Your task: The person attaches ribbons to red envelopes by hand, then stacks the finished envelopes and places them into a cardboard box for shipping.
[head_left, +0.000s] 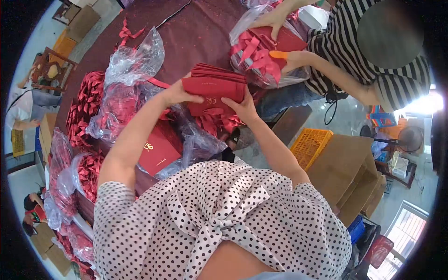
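Between both hands is a fanned stack of flat red paper bags, with gold print on the front one. My left hand is closed around the stack's left end, thumb on the front face. At the right end my right hand grips it too, its thumb pressed on the front and its fingers partly hidden behind. Red ribbons show just below the stack. Another red printed bag lies on clear plastic under my left forearm.
Red ribbon bundles and clear plastic bags cover the left of the dark red tablecloth. Across from me, a co-worker in a striped top handles a plastic bag of red ribboned pieces. A yellow crate and cardboard boxes stand right.
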`<state>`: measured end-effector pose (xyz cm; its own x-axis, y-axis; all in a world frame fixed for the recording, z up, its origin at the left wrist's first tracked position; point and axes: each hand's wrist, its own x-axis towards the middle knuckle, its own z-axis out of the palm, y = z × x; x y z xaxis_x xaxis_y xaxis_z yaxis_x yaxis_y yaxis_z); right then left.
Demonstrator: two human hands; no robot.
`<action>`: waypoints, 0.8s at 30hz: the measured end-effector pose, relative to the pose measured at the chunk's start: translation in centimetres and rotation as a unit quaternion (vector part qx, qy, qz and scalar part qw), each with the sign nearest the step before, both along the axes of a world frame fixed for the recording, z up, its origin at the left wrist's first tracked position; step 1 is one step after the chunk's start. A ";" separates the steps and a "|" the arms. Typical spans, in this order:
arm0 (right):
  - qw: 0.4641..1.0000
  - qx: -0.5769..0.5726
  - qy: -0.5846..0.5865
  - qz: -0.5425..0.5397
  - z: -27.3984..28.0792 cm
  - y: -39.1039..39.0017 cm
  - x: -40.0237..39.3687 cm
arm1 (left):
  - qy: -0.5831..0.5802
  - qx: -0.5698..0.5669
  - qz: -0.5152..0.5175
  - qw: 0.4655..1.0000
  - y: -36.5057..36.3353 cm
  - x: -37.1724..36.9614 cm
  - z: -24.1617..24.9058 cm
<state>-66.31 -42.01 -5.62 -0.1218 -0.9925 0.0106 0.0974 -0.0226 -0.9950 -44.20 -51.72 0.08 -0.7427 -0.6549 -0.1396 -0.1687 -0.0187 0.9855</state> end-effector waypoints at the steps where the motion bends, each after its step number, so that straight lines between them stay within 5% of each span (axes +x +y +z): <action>1: 1.000 0.012 0.023 -0.015 1.9 -0.4 0.9 | -0.004 -0.002 -0.001 1.000 -0.3 -0.4 0.9; 4: 0.975 0.109 -0.196 -0.009 6.3 0.6 2.2 | 0.011 0.257 0.077 0.963 -0.7 -1.1 3.5; 6: 0.859 0.304 -0.411 0.027 10.5 2.0 2.7 | -0.128 0.334 0.057 0.932 -1.1 -2.0 8.6; 10: 0.706 0.372 -0.602 0.032 13.8 4.3 3.7 | -0.342 0.403 -0.043 0.848 -4.2 -3.5 10.0; 13: 0.649 0.375 -0.660 0.053 14.2 4.7 4.0 | -0.214 0.345 -0.126 0.905 -5.5 -1.8 9.4; 16: 0.558 0.414 -0.706 -0.133 14.6 4.0 5.3 | -0.173 0.422 -0.266 0.849 -6.5 -1.9 8.7; 17: 0.721 0.263 -0.631 -0.110 12.8 5.9 6.7 | -0.198 0.451 -0.265 0.829 -6.3 -2.0 8.0; 19: 0.603 0.382 -0.694 -0.096 8.2 4.3 7.7 | -0.237 0.505 -0.240 0.794 -6.0 -2.3 6.9; 24: 0.566 0.360 -0.741 -0.009 7.6 5.1 7.7 | -0.309 0.591 -0.108 0.737 -4.4 -2.2 6.0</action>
